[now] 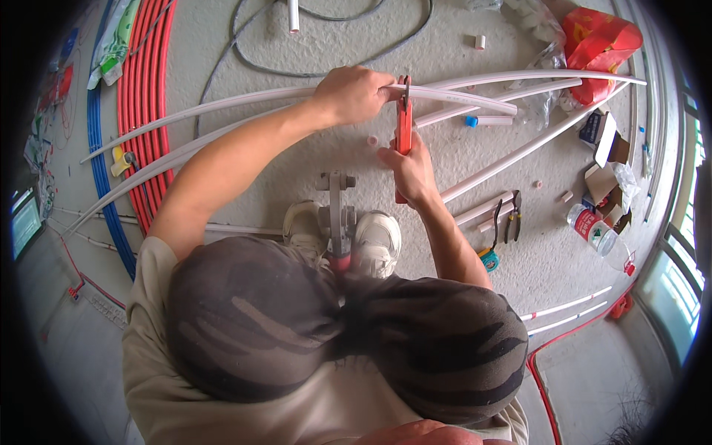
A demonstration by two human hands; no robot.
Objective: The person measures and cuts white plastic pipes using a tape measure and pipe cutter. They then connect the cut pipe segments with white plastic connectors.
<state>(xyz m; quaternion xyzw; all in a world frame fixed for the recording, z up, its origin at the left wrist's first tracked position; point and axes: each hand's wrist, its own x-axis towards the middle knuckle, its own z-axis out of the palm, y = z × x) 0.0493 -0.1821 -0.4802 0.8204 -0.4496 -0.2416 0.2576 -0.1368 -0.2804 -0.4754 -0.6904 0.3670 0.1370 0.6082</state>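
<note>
My left hand [352, 95] is wrapped round a long white plastic pipe [463, 99] in front of me. Its short end sticks out to the right and the long part runs far left. In my right hand [412, 169] is a red pipe cutter [403, 127], held upright by its handles. The cutter's jaws sit around the pipe just right of my left fingers; whether the blade has bitten in cannot be seen. Between my shoes stands a metal pipe-welding tool [336, 211]. More long white pipes [512, 165] lie beyond and to the right of my hands.
Red pipes [147, 96] and blue pipes [95, 141] run along the left floor. Pliers [514, 216], a teal tape measure [489, 259] and a plastic bottle [591, 228] lie right. A red bag [599, 48] is at far right; a grey cable [297, 73] loops at the back.
</note>
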